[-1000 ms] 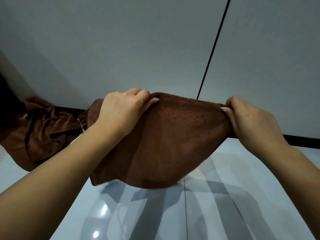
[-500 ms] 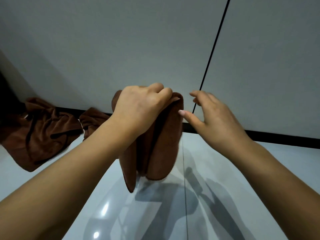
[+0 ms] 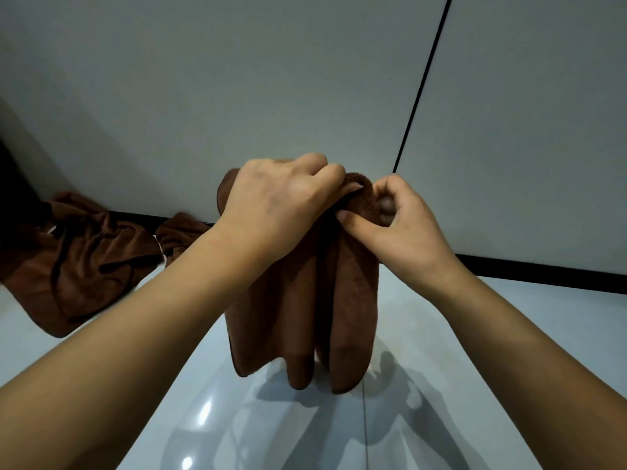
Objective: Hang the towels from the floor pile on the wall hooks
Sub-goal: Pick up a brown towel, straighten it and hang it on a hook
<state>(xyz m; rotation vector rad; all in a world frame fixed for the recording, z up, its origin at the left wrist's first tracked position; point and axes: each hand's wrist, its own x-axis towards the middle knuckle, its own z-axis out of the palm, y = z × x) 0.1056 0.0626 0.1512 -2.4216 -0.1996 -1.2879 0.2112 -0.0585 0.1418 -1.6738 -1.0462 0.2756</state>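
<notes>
- While two bare hands are meeting in front of the pale grey wall [image 3: 237, 79], one folded, dark brown terry-cloth towel [image 3: 339, 300] is hanging between them, clear of the floor.
- The left hand [image 3: 281, 201] is clenching its grip over the towel's gathered top edge, fingers curled down over the cloth.
- The right hand [image 3: 397, 218] is pinching the same bunched top just beside the left, thumb and fingers curled on the fabric.
- The towel's long axis is running vertically, its folds drooping straight down and its rounded lower ends pointing at the glossy white tiled floor [image 3: 441, 401].
- A pile of crumpled brown towels [image 3: 84, 259] is lying on the floor at the left, against the black skirting strip [image 3: 543, 273]; how many it is holding cannot be counted.
- One thin dark vertical seam [image 3: 420, 83] is dividing the wall panels.
</notes>
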